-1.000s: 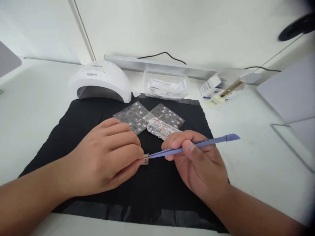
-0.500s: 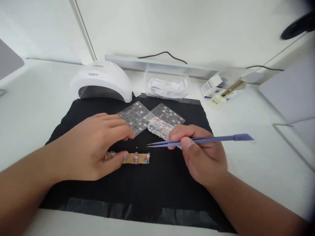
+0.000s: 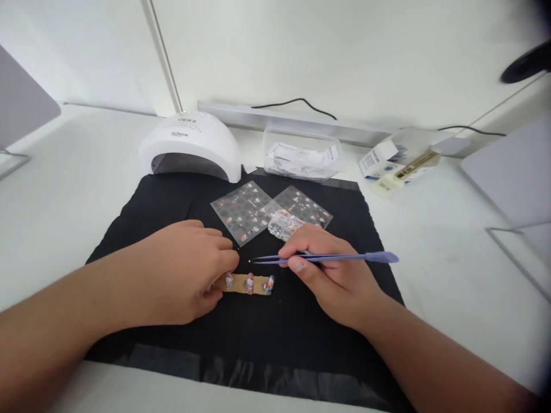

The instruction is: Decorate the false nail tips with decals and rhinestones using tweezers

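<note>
a white counter (image 3: 64,189) carried a black mat (image 3: 172,206) that reached its near edge, with a white domed nail lamp (image 3: 191,146) at the mat's far left corner and a clear tub of paper packets (image 3: 301,155) at the mat's far edge. two clear sticker sheets (image 3: 243,211) lay near the middle of the mat, toward its far edge, a small clear case of beads (image 3: 282,223) just beside them. the left hand (image 3: 181,278) rested on the mat, its fingers closed on the left end of a tan strip (image 3: 245,283) studded with small decorated nails, which lay flat near the mat's centre. the right hand (image 3: 340,275) pinched purple tweezers (image 3: 322,258), fingers gripping the shaft, tips closed and pointing left just above the strip, apart from it.
</note>
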Demonstrator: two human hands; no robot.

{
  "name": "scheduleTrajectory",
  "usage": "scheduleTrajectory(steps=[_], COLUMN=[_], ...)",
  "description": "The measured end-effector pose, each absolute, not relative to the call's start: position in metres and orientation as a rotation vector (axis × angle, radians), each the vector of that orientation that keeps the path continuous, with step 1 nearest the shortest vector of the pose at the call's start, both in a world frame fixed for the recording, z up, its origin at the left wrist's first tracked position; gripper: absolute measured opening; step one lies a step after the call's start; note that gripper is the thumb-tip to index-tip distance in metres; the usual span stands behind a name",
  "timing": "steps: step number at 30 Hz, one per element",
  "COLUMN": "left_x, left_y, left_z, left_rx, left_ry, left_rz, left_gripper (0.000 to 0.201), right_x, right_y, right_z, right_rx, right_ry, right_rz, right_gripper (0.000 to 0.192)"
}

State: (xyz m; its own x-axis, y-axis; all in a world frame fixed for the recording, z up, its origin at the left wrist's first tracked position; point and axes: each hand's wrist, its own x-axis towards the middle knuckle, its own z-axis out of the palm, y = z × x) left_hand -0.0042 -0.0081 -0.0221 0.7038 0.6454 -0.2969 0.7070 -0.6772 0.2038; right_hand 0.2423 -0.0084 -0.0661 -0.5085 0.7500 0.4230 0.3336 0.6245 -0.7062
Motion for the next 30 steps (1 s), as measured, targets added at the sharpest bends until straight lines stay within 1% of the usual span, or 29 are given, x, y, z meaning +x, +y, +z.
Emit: scheduleTrajectory(steps=[9, 30], left_x=[-0.005, -0.0061], left_y=[-0.0068, -0.007], left_z=[-0.0206, -0.0227], left_rx=[2.58, 2.595], left_ry=[1.016, 1.008], left_rz=[-0.326, -0.287], left_gripper=[0.008, 0.009], right_x=[0.2378, 0.2373], right_y=[-0.0075, -0.0079], right_z=[-0.0665, -0.0681], right_rx=[-0.831, -0.795], right_ry=[-2.168, -2.176], right_rz=[0.704, 0.681], right_gripper=[0.013, 0.012])
